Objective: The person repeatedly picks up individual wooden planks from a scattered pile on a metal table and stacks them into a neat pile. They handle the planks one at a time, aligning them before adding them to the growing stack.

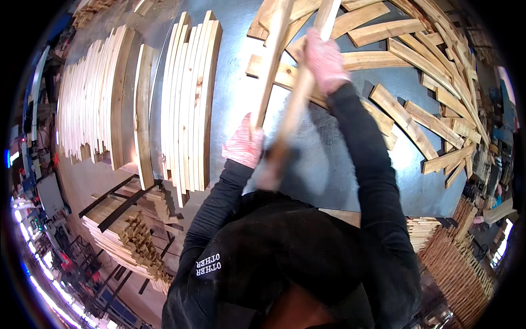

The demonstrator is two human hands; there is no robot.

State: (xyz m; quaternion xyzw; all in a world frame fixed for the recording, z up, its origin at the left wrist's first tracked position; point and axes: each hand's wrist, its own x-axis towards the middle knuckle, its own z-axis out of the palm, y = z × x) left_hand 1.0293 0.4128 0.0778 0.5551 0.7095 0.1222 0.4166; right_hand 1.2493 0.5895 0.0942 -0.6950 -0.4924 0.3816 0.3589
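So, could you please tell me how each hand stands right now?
Left hand: closed, holding a wooden board near its lower end.
Right hand: closed, holding a second board, partly blurred.

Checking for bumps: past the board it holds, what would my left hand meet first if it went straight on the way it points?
Beyond the held board, the left hand would likely meet the wooden plank lying crosswise on the tabletop; depth is unclear, so it might pass above.

Left fingers (244, 138) grip one wooden board (270, 66), right fingers (318, 48) a second board (296, 107).
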